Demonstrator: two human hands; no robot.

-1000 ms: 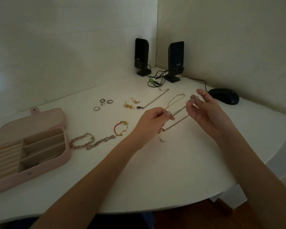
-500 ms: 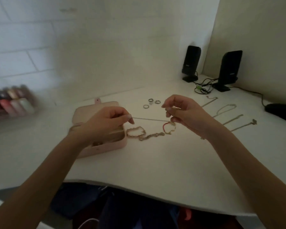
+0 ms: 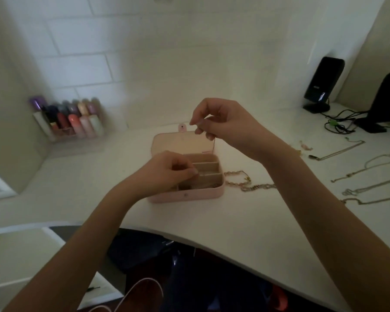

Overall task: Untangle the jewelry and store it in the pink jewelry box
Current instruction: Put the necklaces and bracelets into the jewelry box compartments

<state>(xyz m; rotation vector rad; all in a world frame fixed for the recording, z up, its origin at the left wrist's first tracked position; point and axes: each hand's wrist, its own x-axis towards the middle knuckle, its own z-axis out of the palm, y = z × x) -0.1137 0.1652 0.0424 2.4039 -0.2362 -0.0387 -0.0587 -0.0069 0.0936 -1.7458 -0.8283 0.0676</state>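
Both hands are being held over the open pink jewelry box (image 3: 189, 195). A thin chain (image 3: 214, 145) is being pinched by the right hand (image 3: 221, 122), dangling below it toward the lid. Beneath and left of it, the left hand (image 3: 169, 171) is being kept curled above the compartments, fingertips pinched together; its hold cannot be told. Bracelets (image 3: 245, 182) are lying under the right wrist.

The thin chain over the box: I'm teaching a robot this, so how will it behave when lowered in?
Probably floppy: the chain hangs limp from the right hand. Likely very light, since a fingertip pinch carries it. It may snag or pile unevenly on the dividers of the box, so the left hand guiding seems wise.
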